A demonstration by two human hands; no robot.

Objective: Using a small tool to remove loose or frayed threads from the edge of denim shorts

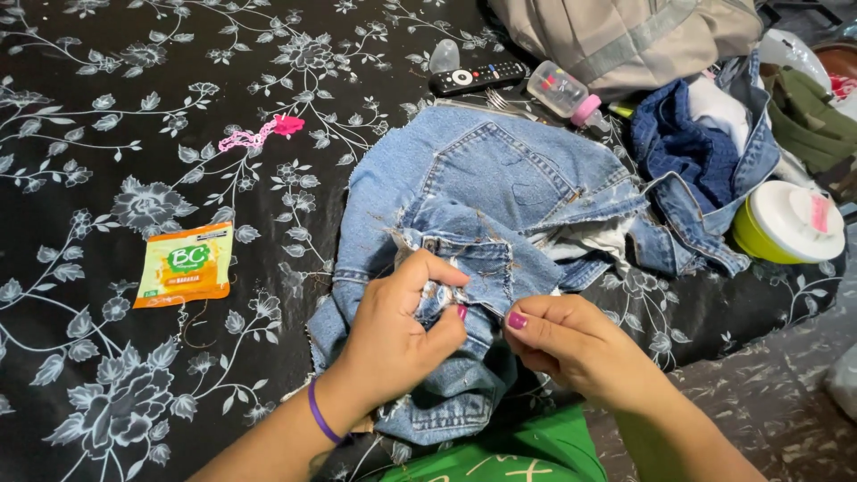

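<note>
The denim jeans (482,214) lie crumpled on the black floral bedspread (107,107), just right of the orange sachet (185,265). The left hand (393,335) has its fingers closed around a frayed fold at the jeans' near edge, and the right hand (571,348), just beside it, pinches its fingertips tight, though what they hold is too small to tell. Loose threads and raw edges show along the seam, so the work there looks partly done, with more fraying left.
</note>
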